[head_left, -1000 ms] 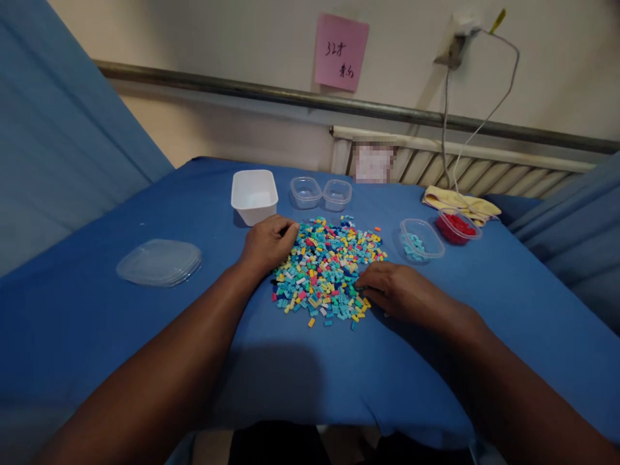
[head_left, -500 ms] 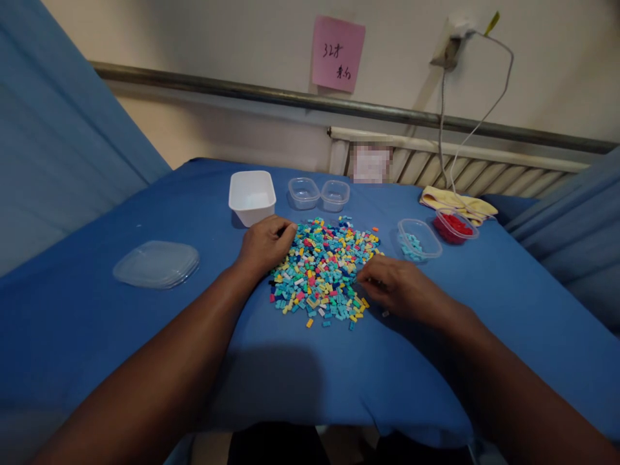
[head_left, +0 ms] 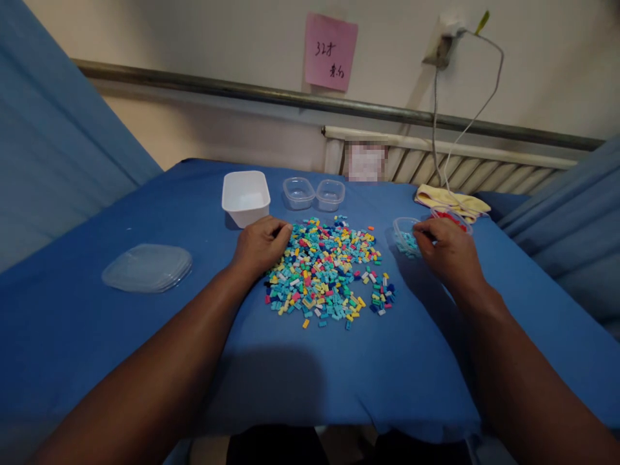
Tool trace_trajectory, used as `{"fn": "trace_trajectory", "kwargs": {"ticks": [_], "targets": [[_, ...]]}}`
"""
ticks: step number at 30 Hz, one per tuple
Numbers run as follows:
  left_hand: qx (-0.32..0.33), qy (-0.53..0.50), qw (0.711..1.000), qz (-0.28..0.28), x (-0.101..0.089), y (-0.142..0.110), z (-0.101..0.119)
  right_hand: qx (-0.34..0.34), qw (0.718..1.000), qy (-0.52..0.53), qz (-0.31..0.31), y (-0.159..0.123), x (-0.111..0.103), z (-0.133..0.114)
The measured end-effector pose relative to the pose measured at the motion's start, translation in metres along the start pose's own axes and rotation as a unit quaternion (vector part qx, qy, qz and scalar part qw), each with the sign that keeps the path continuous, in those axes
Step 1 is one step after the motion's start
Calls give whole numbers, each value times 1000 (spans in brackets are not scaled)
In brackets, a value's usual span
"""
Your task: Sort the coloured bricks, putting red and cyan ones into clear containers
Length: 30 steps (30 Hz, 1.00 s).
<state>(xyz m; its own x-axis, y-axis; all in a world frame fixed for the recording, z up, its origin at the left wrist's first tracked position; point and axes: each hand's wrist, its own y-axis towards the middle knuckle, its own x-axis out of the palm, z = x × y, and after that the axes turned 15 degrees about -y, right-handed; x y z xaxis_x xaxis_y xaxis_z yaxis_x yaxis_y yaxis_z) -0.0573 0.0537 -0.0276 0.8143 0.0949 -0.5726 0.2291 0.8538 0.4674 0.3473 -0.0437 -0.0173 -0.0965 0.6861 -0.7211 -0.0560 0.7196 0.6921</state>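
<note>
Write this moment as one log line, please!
left hand: at left edge of brick pile | right hand: at tub of light-blue bricks | lids: stacked

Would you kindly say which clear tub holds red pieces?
The rightmost tub, beside the yellow cloth, partly behind the right hand; its left neighbour holds light-blue pieces, the back pair shows no red.

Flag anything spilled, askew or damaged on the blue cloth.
Some loose bricks straggle right of the main pile, and the stacked lids at left sit unevenly, edges out of line. No damage shows.
</note>
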Motion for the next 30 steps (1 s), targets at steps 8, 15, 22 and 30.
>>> {"fn": "trace_trajectory", "kwargs": {"ticks": [8, 15, 22, 30], "targets": [[6, 0, 1000, -1, 0, 0, 1, -136, 960, 206, -130, -3, -24, -53], [19, -8, 1000, 3, 1, -1, 2, -319, 847, 307, -293, -17, -39, -122], [20, -7, 1000, 5, -1, -1, 4, -304, 877, 259, -268, -13, -26, -99], [231, -79, 951, -191, -4, -19, 56, -267, 883, 290, -254, -10, -22, -76]]}}
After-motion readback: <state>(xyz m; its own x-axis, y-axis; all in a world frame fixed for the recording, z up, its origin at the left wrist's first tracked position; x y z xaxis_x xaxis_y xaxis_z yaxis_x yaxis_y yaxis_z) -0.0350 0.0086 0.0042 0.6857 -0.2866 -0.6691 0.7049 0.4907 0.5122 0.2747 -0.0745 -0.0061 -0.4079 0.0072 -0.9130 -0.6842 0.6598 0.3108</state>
